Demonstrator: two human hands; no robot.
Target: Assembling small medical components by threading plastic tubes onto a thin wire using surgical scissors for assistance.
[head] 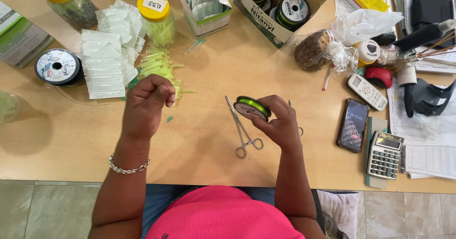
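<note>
1. Two bare hands over the smooth wooden table (199, 139): the right hand (280, 122) grips a small round spool (252, 108) wound with glossy green line, fingers curled round its rim.
2. Left hand (145, 107) is raised in a tight fist beside it; anything pinched inside can't be made out.
3. Slim steel forceps (243, 129) lie flat just left of the spool, ring handles toward the body.
4. Open tabletop runs between the hands and the near edge.
5. Thin green tubes (159, 65) scatter behind the fist; a dark phone (353, 125) rests to the right.
</note>
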